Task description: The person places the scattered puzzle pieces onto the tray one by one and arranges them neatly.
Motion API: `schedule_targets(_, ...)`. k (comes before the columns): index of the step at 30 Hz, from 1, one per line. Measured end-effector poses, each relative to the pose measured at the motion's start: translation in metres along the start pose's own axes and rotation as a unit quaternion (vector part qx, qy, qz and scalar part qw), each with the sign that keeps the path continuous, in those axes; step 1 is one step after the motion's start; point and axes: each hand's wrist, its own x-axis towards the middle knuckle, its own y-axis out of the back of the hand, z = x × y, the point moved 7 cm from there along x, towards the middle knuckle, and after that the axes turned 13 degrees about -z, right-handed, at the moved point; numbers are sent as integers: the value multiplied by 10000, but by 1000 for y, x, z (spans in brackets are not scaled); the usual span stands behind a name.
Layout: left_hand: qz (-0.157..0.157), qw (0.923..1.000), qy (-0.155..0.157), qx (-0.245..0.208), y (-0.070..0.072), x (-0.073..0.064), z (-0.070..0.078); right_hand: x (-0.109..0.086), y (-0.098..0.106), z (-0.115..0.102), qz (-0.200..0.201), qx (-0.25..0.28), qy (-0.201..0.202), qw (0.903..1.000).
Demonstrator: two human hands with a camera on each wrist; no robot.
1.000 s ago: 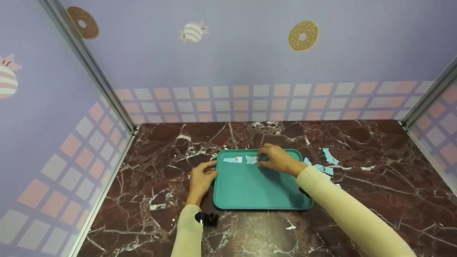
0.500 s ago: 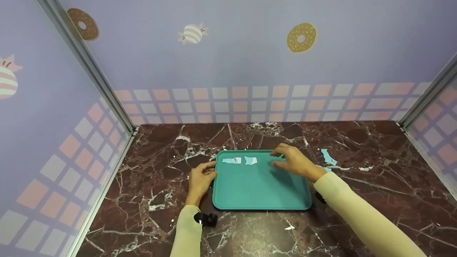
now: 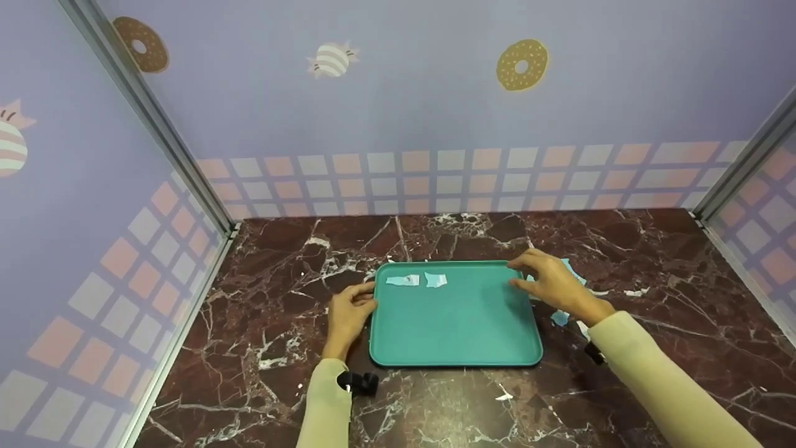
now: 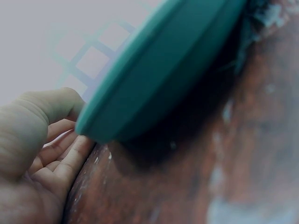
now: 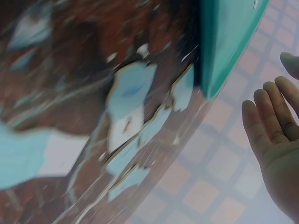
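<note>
A teal tray [image 3: 457,317] lies on the marbled table, with a longer torn blue-and-white paper piece [image 3: 403,280] and a shorter one [image 3: 436,280] spaced along its far left part. At the tray's left edge, my left hand [image 3: 348,316] holds the rim; in the left wrist view, the thumb [image 4: 60,102] and fingers meet the rim's corner. My right hand [image 3: 553,287] hovers over the tray's far right corner, fingers apart and holding nothing. Beneath and beyond it lie several more torn paper pieces [image 5: 131,98], partly hidden by the hand in the head view.
Purple walls [image 3: 423,93] with a checked band and printed sweets enclose the table [image 3: 280,280] at the back and sides. Small white paper scraps [image 3: 504,393] lie in front of the tray.
My right hand has let go of the shorter paper piece and moved right, from above the tray's middle to its right edge. My left hand and both pieces on the tray stay in place.
</note>
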Motion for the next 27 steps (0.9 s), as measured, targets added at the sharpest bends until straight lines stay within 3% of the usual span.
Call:
schedule_targets(17,-5,10000,98,-6,0,-1,-2,-36,18,35,173,-154,-372,9990)
schedule_targets(27,41,10000,-59,-13,0,-1,-2,-52,26,48,424,-327,-308,9981)
